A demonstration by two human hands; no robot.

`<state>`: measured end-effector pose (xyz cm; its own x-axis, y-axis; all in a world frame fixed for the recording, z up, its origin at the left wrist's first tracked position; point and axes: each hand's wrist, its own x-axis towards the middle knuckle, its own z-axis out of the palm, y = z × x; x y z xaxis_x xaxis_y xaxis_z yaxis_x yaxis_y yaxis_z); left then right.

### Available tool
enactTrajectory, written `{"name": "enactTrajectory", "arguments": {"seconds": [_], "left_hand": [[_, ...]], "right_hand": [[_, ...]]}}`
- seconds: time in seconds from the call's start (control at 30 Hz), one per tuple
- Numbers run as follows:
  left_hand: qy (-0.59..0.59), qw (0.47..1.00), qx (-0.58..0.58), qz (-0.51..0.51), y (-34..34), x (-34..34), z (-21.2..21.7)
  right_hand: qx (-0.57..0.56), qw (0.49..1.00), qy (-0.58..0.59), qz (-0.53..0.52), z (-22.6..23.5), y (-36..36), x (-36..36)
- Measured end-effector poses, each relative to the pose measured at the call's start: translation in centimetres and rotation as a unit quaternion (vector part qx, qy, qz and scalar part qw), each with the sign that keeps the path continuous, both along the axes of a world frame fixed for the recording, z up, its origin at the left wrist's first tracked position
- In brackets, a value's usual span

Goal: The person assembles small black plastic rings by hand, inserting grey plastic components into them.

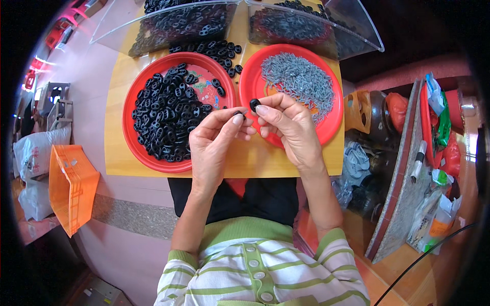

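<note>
Above the table's near edge, my two hands are raised close together. My left hand (pixel 210 145) is closed in a pinch on a small black plastic piece (pixel 238 113), mostly hidden by thumb and finger. Between the thumb and forefinger of my right hand (pixel 290 125) is a rounded black plastic piece (pixel 254 104). The two pieces are a short gap apart. To the left, a red plate (pixel 133 153) holds a heap of black two-holed plastic pieces (pixel 166 115). Another red plate (pixel 248 76), on the right, carries a pile of small grey pin-like or spring-like parts (pixel 298 76).
Two clear plastic bins (pixel 168 25) (pixel 357 25) stand at the table's far side with black pieces inside. Loose black pieces (pixel 219 51) lie between bins and plates. An orange crate (pixel 74 186) is on the floor at left; a cluttered shelf (pixel 395 173) stands at right.
</note>
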<state>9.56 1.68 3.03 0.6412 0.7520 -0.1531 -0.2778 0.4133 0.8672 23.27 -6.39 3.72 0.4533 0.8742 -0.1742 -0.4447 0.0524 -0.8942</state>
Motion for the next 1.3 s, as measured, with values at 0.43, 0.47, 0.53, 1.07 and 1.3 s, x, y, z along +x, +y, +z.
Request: {"name": "enactTrajectory", "arguments": {"seconds": [0.43,0.47,0.53,1.07,1.3], "left_hand": [[0.045,0.993,0.105,0.0,0.1,-0.3,-0.1],[0.046,0.992,0.116,0.002,0.1,-0.3,-0.1],[0.053,0.99,0.13,0.0,0.3,-0.4,-0.2],[0.037,0.992,0.124,-0.005,0.2,-0.7,0.0],[0.022,0.997,0.08,-0.002,-0.2,-0.3,0.0]], "right_hand": [[0.013,0.999,-0.022,0.023,0.4,0.1,-0.6],[0.013,0.999,-0.026,0.014,0.4,0.1,-0.7],[0.014,0.999,-0.039,0.008,0.5,0.2,-0.9],[0.031,0.974,-0.223,-0.025,0.9,-0.1,-2.2],[0.049,0.962,-0.259,-0.066,0.8,0.1,-2.9]]}}
